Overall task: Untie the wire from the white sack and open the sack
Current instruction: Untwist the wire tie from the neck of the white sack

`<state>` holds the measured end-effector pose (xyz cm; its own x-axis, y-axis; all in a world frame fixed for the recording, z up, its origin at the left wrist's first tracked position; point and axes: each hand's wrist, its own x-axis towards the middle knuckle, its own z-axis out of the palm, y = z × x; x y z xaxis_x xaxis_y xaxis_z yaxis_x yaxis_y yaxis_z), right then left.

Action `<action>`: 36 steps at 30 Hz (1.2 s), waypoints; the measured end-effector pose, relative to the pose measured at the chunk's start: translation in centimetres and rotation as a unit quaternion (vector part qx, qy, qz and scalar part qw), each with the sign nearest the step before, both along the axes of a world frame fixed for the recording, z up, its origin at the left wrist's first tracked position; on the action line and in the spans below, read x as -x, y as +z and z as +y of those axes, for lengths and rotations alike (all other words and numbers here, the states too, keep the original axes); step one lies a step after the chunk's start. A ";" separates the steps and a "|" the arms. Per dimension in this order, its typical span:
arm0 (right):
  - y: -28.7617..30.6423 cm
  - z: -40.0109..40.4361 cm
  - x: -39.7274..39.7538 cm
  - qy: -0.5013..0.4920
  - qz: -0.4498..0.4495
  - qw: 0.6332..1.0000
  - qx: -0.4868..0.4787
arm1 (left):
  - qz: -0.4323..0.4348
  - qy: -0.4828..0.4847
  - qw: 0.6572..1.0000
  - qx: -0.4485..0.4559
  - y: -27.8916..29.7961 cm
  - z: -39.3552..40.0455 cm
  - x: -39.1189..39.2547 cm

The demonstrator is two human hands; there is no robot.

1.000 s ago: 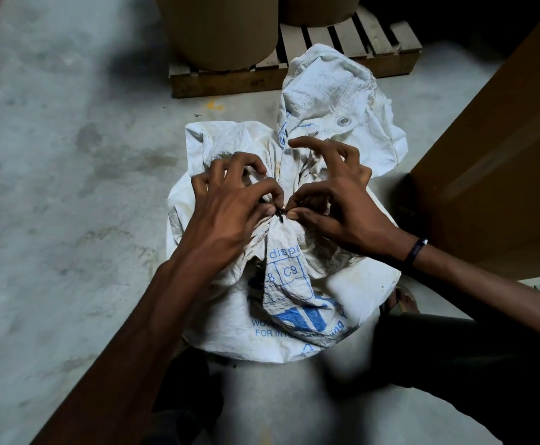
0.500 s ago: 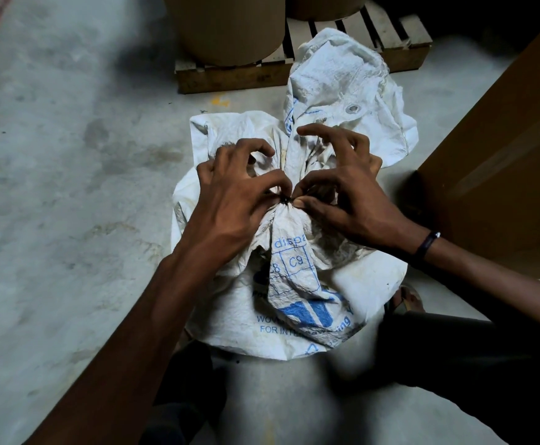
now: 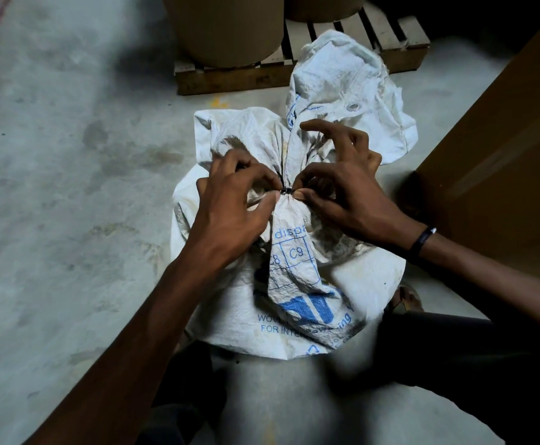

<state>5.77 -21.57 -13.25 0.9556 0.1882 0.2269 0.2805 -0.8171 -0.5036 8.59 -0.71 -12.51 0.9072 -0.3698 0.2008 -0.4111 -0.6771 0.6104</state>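
White sack (image 3: 297, 303) on floor, neck cinched by wire (image 3: 286, 190). My left hand (image 3: 230, 207) and right hand (image 3: 342, 194) pinch the twist (not loosened yet). Opening remains.

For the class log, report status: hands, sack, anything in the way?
Left hand and right hand both pinching the wire. Sack neck still bunched, tied shut. Nothing blocking the hands.

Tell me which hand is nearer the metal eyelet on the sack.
Right. The right hand lies just below the eyelet; the left hand is farther, across the wire, down-left.
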 end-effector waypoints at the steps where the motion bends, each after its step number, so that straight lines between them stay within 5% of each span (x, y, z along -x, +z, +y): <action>1: 0.0 0.1 0.0 0.000 -0.001 1.000 0.002 | -0.002 -0.002 1.000 0.000 -0.1 -0.1 0.1; 10: -0.1 0.3 0.0 0.007 -0.004 1.000 0.012 | -0.071 -0.007 0.996 -0.053 0.3 -0.3 0.2; 21: 0.2 0.7 -0.1 0.034 -0.018 0.997 0.065 | 0.118 -0.032 0.989 -0.080 0.5 0.4 -1.0; 28: 0.0 0.2 -0.4 0.007 -0.011 0.999 0.030 | 0.164 0.026 0.984 0.066 1.4 0.4 -1.2; 36: 0.0 1.3 -0.1 -0.028 -0.057 0.997 -0.043 | 0.157 0.014 0.979 0.126 1.1 0.7 -1.5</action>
